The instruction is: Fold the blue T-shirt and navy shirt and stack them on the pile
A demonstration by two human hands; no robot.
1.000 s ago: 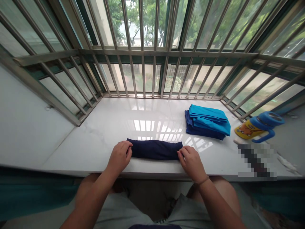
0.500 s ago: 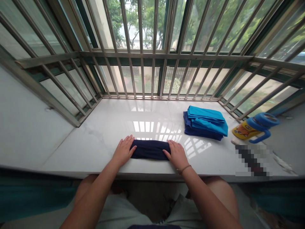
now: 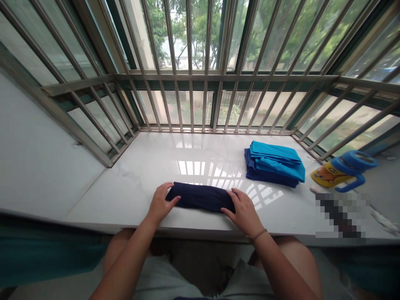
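Observation:
A dark navy folded cloth [image 3: 201,197], a long narrow strip, lies across the white sill close to its front edge. My left hand [image 3: 161,203] grips its left end, thumb on the near side and fingers at the far edge. At the right end, my right hand [image 3: 244,209] holds the cloth the same way, fingers curled over its far corner and thumb along the near edge. Its right end appears slightly nearer to me than the left. What the cloth is, a garment or a plain piece, I cannot tell.
To the right sits a stack of folded cloths [image 3: 275,164], bright blue on top of darker blue. Beyond it a yellow and blue bottle [image 3: 340,168] with a handle lies tilted near the wall. A blurred-out dark item [image 3: 339,214] is in front of it. Metal bars [image 3: 206,78] enclose the sill.
Both hands have gone from lying flatter on the cloth to gripping its ends. The cloth's right end has shifted right and a little nearer. The camera view has shifted slightly.

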